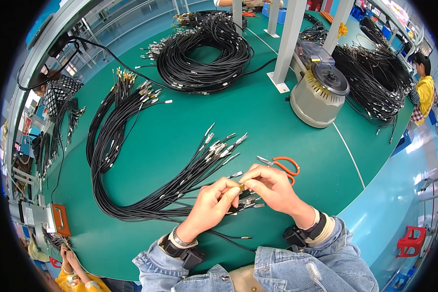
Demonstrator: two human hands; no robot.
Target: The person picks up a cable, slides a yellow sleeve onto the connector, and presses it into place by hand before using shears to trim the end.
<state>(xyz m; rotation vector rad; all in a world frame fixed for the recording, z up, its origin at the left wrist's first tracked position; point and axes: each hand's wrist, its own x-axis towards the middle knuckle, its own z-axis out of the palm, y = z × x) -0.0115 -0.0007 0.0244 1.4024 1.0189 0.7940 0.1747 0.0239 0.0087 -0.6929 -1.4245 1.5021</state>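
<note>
Over the near part of the table, my left hand [210,205] and my right hand [273,191] meet fingertip to fingertip. Both pinch a small yellow piece [242,187]; whether it is fixed to a cable end cannot be made out. Under and beside my hands lies a bundle of black cables [131,210], curving in a U, with pale metal connectors [218,150] fanned out at its end. Just beyond my right hand lie scissors [286,164] with orange handles, partly hidden by that hand.
The green table [190,114] carries a large coil of black cables [199,80] and a round grey dispenser machine [319,97] beside metal posts [284,48]. More cables [372,82] lie at the far right. An orange-fronted device [58,219] stands at the left edge. Other people work around the table.
</note>
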